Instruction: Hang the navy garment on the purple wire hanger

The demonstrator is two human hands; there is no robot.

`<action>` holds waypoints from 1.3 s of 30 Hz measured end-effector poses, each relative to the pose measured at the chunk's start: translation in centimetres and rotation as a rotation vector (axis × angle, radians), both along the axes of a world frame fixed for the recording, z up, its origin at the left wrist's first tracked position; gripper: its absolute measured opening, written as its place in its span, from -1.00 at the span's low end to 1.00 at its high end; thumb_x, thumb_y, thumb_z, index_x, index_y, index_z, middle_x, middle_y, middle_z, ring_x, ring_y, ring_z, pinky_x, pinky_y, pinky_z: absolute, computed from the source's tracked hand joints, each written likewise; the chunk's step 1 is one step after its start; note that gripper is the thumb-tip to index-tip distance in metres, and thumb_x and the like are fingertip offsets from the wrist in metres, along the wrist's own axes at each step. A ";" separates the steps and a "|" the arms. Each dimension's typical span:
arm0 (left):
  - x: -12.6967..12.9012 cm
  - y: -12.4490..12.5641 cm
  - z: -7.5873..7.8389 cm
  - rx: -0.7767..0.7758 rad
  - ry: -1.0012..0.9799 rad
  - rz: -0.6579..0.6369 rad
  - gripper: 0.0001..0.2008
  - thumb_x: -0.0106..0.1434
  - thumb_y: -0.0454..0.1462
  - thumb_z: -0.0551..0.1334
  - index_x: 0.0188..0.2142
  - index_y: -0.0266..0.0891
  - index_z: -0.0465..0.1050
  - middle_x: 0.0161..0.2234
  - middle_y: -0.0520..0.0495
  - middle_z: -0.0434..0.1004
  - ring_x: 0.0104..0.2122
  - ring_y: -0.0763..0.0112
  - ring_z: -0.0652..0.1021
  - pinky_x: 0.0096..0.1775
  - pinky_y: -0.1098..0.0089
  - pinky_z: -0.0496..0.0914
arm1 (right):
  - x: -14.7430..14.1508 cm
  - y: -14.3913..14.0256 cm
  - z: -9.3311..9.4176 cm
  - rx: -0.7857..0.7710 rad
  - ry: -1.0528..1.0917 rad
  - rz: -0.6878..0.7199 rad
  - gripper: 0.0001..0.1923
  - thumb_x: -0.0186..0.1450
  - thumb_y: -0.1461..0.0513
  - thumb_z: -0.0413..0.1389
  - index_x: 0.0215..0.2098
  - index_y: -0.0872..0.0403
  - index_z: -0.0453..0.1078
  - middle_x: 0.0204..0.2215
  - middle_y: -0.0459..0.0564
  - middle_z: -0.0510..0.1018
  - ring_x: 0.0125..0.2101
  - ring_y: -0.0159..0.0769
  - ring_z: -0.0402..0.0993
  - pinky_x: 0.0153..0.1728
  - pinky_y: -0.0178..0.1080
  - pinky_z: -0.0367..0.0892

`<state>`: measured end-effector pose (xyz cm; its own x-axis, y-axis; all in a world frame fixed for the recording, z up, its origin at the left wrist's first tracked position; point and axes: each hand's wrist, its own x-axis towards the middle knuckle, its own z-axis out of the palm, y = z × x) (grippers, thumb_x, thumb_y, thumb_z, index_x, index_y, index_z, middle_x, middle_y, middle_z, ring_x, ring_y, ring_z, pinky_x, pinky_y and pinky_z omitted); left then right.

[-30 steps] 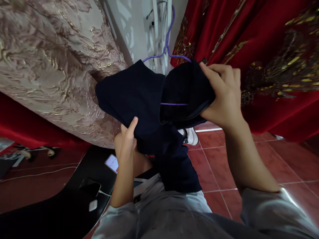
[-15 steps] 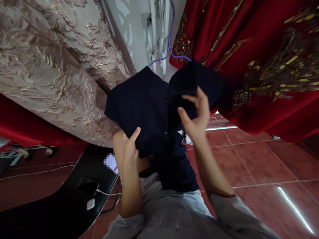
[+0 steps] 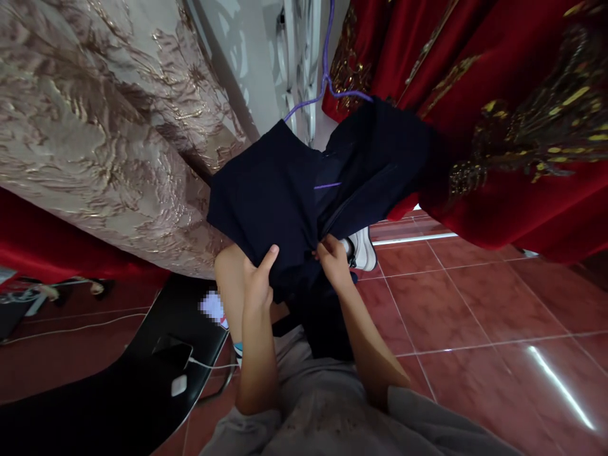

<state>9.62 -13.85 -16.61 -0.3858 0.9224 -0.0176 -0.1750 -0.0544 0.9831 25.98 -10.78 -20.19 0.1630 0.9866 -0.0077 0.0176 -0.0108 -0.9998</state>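
Observation:
A dark navy garment [image 3: 270, 183] with a front opening hangs from a purple hanger [image 3: 327, 69] and drapes down over my lap. My left hand [image 3: 259, 278] grips its lower left part, thumb on top and the fingers hidden behind the cloth. Near the middle, my right hand [image 3: 332, 256] pinches the edge of the front opening, fingertips pressed together. Above that pinch the opening gapes, and a strip of the hanger's purple lower bar shows inside. The lower folds are too dark to make out.
Pale brocade fabric [image 3: 95, 139] hangs at the left, and a red gown [image 3: 498, 114] with gold sequins at the right. On the black seat [image 3: 109, 361] lie a phone [image 3: 173, 351] with a white cable and a small white case [image 3: 179, 385]. A white shoe [image 3: 365, 250] rests on red tiles.
My right hand has come down and left from above the garment's right half and now pinches the opening's edge. The right half has spread outward, uncovering the hanger's bar. My left hand keeps its grip.

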 end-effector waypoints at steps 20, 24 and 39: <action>4.4 0.4 -3.7 0.271 0.550 -0.240 -0.90 0.43 -0.30 0.19 -0.26 -0.22 0.45 -0.38 -0.03 0.47 -0.34 0.34 0.51 -0.22 0.36 0.40 | 0.9 -2.4 1.6 -0.016 0.121 0.235 -0.52 0.31 -0.13 0.25 -0.46 0.10 0.44 -0.64 -0.11 0.43 -0.61 -0.44 0.25 -0.51 -0.31 0.12; 4.5 0.7 -3.7 0.308 0.537 -0.182 -0.79 0.44 -0.25 0.23 -0.37 -0.22 0.39 -0.45 0.02 0.42 -0.40 0.39 0.48 -0.25 0.40 0.37 | 1.3 -1.6 3.7 -0.015 0.171 0.300 -0.63 0.32 -0.02 0.23 -0.40 0.12 0.47 -0.63 -0.12 0.46 -0.63 -0.48 0.24 -0.55 -0.34 0.13; 3.6 5.1 2.6 0.543 0.739 -0.405 -0.86 0.33 -0.37 0.34 -0.11 -0.23 0.52 -0.22 -0.07 0.63 -0.25 0.36 0.63 -0.13 0.35 0.52 | 2.4 4.4 17.7 0.439 0.144 0.166 -0.69 0.41 0.12 0.19 -0.46 0.09 0.43 -0.70 -0.18 0.39 -0.74 -0.56 0.16 -0.70 -0.43 0.00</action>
<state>13.19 -8.80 -13.96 0.2148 0.7985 0.5624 0.3649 -0.5998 0.7121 28.38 -6.38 -2.52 0.0307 0.9145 0.4034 -0.1555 0.4030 -0.9019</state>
